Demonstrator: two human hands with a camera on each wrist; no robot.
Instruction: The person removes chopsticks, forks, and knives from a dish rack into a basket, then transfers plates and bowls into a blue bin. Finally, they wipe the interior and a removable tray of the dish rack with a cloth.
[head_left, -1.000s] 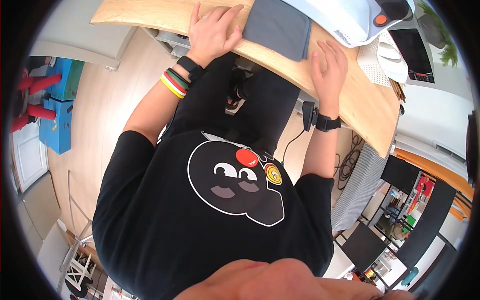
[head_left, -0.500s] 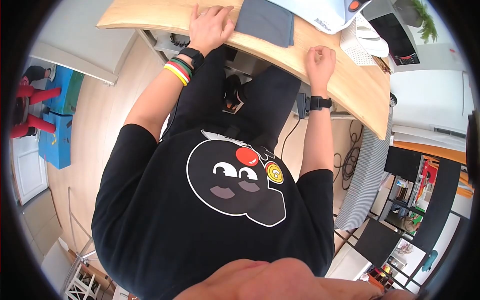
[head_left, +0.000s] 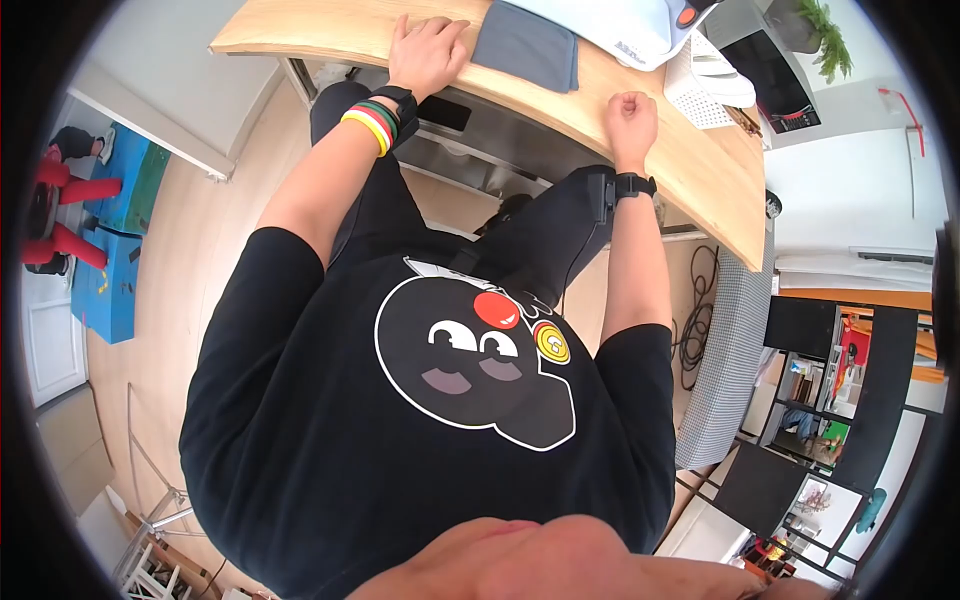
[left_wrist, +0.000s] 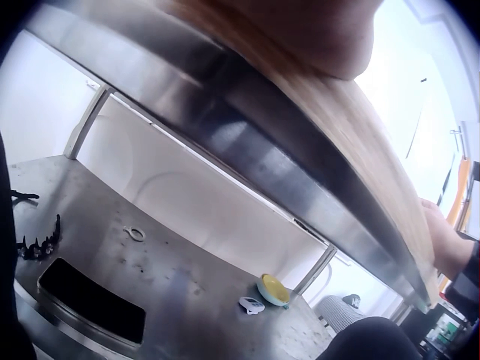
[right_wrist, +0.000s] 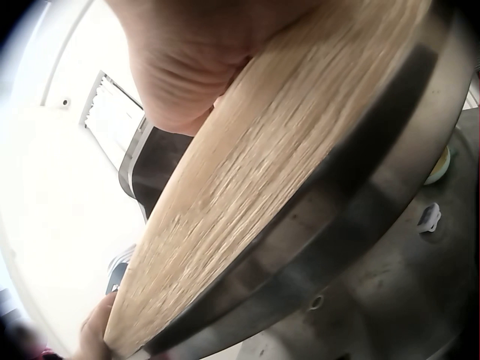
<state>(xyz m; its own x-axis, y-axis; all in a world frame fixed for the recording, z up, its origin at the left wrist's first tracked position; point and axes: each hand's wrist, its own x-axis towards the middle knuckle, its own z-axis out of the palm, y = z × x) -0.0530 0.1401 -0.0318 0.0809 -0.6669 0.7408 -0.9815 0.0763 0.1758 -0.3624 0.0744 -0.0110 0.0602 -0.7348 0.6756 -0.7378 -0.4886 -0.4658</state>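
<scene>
My left hand (head_left: pixel 428 55) rests palm down on the wooden tabletop (head_left: pixel 700 165) near its front edge, fingers spread a little and holding nothing. To its right lies a folded dark grey cloth (head_left: pixel 525 45), apart from the fingers. On the cloth's other side, my right hand (head_left: pixel 632 125) rests on the wood with its fingers curled in and nothing visible in them. The left wrist view has the wood edge and metal frame (left_wrist: pixel 225 127) running under the left hand. In the right wrist view, the heel of the right hand (right_wrist: pixel 176 82) lies along the edge.
A white item with an orange button (head_left: pixel 640 35) stands behind the cloth. Right of it is a white perforated basket (head_left: pixel 690 95), then a microwave (head_left: pixel 770 75). Below the tabletop, a metal shelf (left_wrist: pixel 180 262) carries a black rectangular object (left_wrist: pixel 94 300) and a yellow-lined bowl (left_wrist: pixel 274 290).
My right hand, first spread with straight fingers, has curled its fingers in. My left hand stays on the table edge. The legs have moved apart beneath the table.
</scene>
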